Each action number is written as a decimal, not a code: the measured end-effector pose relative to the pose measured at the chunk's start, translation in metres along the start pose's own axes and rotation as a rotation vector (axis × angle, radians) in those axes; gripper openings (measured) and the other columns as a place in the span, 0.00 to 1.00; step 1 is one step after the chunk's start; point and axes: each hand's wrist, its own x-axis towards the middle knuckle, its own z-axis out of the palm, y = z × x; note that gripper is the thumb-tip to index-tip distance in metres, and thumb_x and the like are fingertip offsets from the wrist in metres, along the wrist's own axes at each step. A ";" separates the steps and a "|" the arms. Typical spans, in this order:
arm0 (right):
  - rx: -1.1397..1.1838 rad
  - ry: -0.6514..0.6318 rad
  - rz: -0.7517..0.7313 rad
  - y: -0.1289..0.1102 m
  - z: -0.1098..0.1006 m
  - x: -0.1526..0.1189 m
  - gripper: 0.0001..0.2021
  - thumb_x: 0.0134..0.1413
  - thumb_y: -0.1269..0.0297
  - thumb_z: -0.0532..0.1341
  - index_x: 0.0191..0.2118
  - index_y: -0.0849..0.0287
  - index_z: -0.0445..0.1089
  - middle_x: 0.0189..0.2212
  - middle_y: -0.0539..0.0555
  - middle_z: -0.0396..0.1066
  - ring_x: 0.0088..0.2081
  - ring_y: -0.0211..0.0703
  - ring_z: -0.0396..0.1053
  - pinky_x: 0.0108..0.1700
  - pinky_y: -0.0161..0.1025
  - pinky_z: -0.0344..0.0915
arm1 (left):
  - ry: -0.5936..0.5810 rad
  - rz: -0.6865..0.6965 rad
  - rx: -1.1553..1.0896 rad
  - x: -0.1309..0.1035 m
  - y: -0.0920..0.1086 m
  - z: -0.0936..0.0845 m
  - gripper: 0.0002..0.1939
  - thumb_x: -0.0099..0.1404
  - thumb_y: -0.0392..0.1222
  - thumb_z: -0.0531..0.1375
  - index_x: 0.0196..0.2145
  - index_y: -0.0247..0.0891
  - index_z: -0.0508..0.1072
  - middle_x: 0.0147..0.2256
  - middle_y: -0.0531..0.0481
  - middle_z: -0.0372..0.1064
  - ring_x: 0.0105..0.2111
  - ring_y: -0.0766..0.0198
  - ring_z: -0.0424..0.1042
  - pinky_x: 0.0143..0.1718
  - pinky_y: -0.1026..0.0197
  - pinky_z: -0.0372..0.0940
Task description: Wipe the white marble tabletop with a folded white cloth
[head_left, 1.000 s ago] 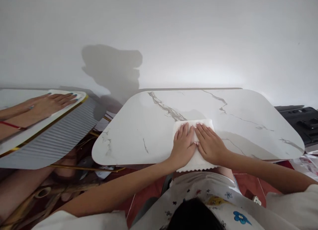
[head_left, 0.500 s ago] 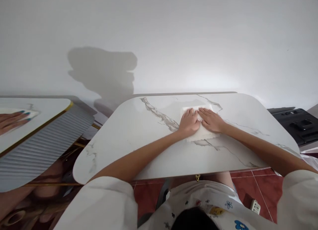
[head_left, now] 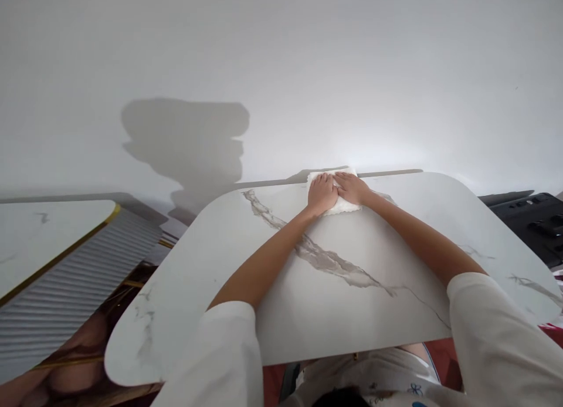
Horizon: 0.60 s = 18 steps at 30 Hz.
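Observation:
A white cloth or paper towel [head_left: 342, 207] with wavy edges lies at the far edge of a white marbled tabletop [head_left: 206, 260], by the wall. My left hand [head_left: 322, 193] rests flat on its left part, fingers pointing away from me. Beside it, my right hand [head_left: 353, 188] presses on the cloth too, its fingers stretched out and angled to the left. The two hands almost meet at the thumbs. Part of the cloth is hidden beneath them.
To the left stands another marbled table [head_left: 57, 228] with a gold edge and a grey ribbed side [head_left: 83, 278]. A black appliance or case [head_left: 534, 222] sits beyond the right end. Behind the tabletop rises a pale wall [head_left: 334, 73] with a shadow on it.
Both hands have slid the cloth away from me, up to the tabletop's far edge, and slightly left. Another person's hand on the left table has gone out of view.

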 end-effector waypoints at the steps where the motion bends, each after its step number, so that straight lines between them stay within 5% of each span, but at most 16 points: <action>1: 0.003 -0.002 0.011 0.005 0.000 0.003 0.26 0.60 0.63 0.45 0.61 0.72 0.55 0.61 0.64 0.55 0.62 0.50 0.51 0.62 0.46 0.47 | 0.001 0.006 0.010 0.006 0.000 0.002 0.23 0.66 0.36 0.43 0.57 0.28 0.60 0.58 0.38 0.58 0.59 0.52 0.54 0.59 0.51 0.50; 9: -0.023 0.001 0.144 0.040 -0.009 -0.015 0.26 0.60 0.64 0.45 0.61 0.73 0.55 0.61 0.64 0.54 0.62 0.52 0.50 0.61 0.48 0.47 | -0.004 0.079 -0.012 0.034 0.034 0.014 0.21 0.66 0.35 0.44 0.55 0.31 0.62 0.56 0.40 0.61 0.57 0.53 0.57 0.57 0.51 0.52; 18: -0.083 0.028 0.162 0.027 -0.019 -0.063 0.26 0.59 0.66 0.44 0.61 0.74 0.54 0.62 0.65 0.53 0.63 0.53 0.49 0.61 0.48 0.47 | -0.040 0.134 -0.076 -0.004 0.063 0.003 0.24 0.67 0.36 0.43 0.59 0.27 0.57 0.60 0.37 0.53 0.61 0.53 0.50 0.61 0.50 0.46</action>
